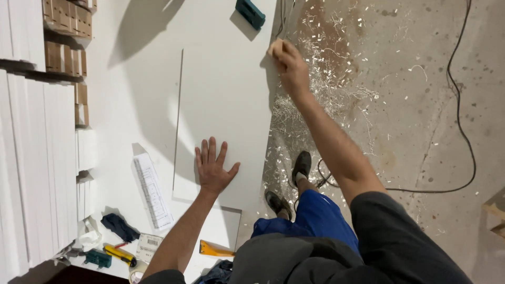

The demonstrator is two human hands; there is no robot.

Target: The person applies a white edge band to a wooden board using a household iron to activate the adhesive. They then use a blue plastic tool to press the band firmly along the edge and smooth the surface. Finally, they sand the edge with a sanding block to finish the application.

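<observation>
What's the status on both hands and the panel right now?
Left hand flat on white panel, fingers spread. Right hand pressing small tan block against panel's far edge. Shavings on floor; nothing blocking.

Long white printed paper strip [152,192] w/ rows of fine dark print, flat on counter [131,105], lower left, angled a bit. Small white rectangular label [149,245] w/ dark barcode-type marks just below it, near counter's front edge, beside yellow-handled tool [120,254]. Print too small to make out. No screens or signs in view.
</observation>
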